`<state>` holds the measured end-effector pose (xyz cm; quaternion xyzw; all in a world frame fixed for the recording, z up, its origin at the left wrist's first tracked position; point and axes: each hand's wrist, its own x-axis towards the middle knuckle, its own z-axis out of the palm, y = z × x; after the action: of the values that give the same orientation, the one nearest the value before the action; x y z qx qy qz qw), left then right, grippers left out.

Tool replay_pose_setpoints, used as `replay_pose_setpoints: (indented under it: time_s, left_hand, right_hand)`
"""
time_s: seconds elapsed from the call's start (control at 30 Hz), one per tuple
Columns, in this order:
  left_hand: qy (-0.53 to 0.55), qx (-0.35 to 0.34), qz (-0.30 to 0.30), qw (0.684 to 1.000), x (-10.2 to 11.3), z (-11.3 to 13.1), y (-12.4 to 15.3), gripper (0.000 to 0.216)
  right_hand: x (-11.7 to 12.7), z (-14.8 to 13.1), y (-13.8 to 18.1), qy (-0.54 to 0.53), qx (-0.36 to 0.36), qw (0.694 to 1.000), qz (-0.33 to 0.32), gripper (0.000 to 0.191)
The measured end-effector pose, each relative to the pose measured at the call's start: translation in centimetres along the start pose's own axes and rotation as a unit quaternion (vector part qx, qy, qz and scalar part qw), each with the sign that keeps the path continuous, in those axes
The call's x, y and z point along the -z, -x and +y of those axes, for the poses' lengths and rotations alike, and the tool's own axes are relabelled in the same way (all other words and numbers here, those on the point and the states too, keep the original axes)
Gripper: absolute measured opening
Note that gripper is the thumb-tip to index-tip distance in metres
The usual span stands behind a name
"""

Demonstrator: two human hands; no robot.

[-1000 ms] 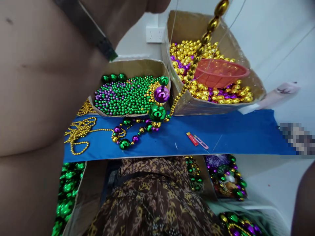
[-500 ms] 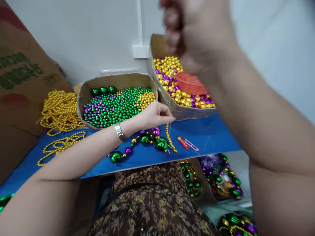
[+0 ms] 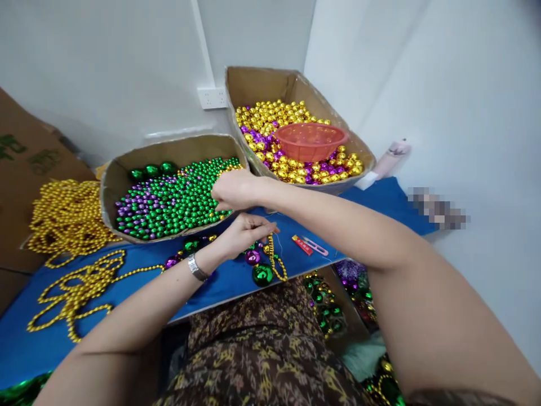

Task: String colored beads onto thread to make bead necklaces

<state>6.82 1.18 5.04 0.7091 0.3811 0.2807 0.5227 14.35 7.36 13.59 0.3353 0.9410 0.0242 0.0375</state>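
Note:
My left hand (image 3: pixel 247 232), with a silver watch (image 3: pixel 196 268) at the wrist, is closed in a pinch on a thin thread (image 3: pixel 279 241). Just below its fingertips hangs a short gold bead strand (image 3: pixel 276 265), beside a garland of large green and purple beads (image 3: pixel 262 274) on the blue table. My right hand (image 3: pixel 236 189) reaches across above the left, at the right edge of the carton of small green, purple and gold beads (image 3: pixel 181 197). Its fingers are curled downward; whatever they hold is hidden.
A second carton (image 3: pixel 270 79) holds gold and purple beads and a red basket (image 3: pixel 311 142). Pink thread snips (image 3: pixel 316 246) and a red packet (image 3: pixel 302 246) lie at the right. Gold bead chains (image 3: pixel 71 217) are heaped at the left. More garlands (image 3: pixel 325 307) sit below the table edge.
My right hand has come down from high at the upper right to the bead carton. My left hand has lowered toward the garland, and the view has shifted right.

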Motion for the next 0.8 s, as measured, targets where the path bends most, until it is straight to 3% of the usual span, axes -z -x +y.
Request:
replay_pose_setpoints:
  time_s: [0.1,0.2,0.3,0.37,0.43,0.5,0.63,0.73,0.8]
  left_hand:
    - [0.048,-0.005,0.05,0.998,0.4,-0.4,0.7,0.038]
    - [0.093,-0.01,0.086,0.992,0.7,-0.8,1.2,0.039]
    - [0.12,-0.016,0.109,0.987,1.0,-1.2,1.4,0.038]
    - [0.125,-0.013,0.121,0.985,1.0,-1.4,1.5,0.035]
    - [0.127,0.0,0.128,0.984,1.1,-1.6,1.6,0.033]
    - [0.133,0.024,0.115,0.984,1.3,-1.8,1.7,0.031]
    - [0.178,0.067,0.072,0.979,1.9,-2.6,1.9,0.03]
    - [0.19,0.045,0.087,0.977,2.2,-3.1,2.1,0.03]
    - [0.138,0.004,0.099,0.985,2.2,-3.1,2.4,0.027]
  right_hand:
    - [-1.2,1.0,4.2,-0.039,-0.073,0.981,0.175,0.025]
    - [-4.9,1.0,8.5,-0.214,-0.102,0.929,0.284,0.021]
    - [-9.8,0.2,11.1,-0.45,-0.117,0.858,0.218,0.029]
    - [-12.0,-0.3,11.6,-0.508,-0.112,0.835,0.178,0.028]
    - [-12.6,-0.5,11.8,-0.474,-0.116,0.852,0.191,0.025]
    - [-12.0,-0.5,11.8,-0.392,-0.122,0.877,0.249,0.024]
    - [-10.5,-1.3,12.4,-0.285,-0.102,0.893,0.334,0.023]
    - [-10.9,-2.6,13.0,-0.261,-0.045,0.919,0.293,0.026]
    - [-11.5,-3.0,13.0,-0.278,-0.014,0.925,0.257,0.027]
